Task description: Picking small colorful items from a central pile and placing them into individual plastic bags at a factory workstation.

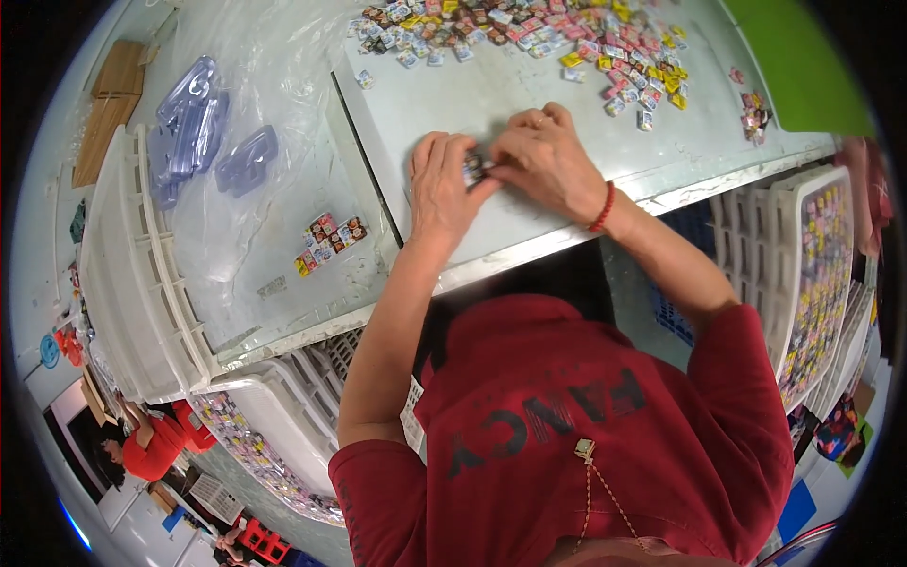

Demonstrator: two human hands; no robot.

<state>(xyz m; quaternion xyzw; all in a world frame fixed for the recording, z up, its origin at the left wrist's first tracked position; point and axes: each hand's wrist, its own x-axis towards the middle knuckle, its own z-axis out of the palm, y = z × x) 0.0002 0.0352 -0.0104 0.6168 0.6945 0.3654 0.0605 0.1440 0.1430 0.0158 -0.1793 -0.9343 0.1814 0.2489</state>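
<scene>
My left hand [440, 181] is curled around a small dark printed piece [472, 168], perhaps a short stack of them, at the near side of the white table. From the right, my right hand [553, 159], with a red bead bracelet on the wrist, pinches at the same piece between thumb and fingers. The fingers hide most of it. Beyond my hands lies a wide loose pile of small square printed pieces [529, 28] in pink, yellow, white and brown. A small group of joined pieces [328, 241] rests on the lower surface to the left.
Clear bluish plastic trays [194, 118] lie on plastic sheeting at the left. White crates [128, 274] stand along the left edge. Trays full of printed pieces [814, 274] are stacked at the right. A green panel [803, 66] borders the far right; a person in red [156, 449] is at lower left.
</scene>
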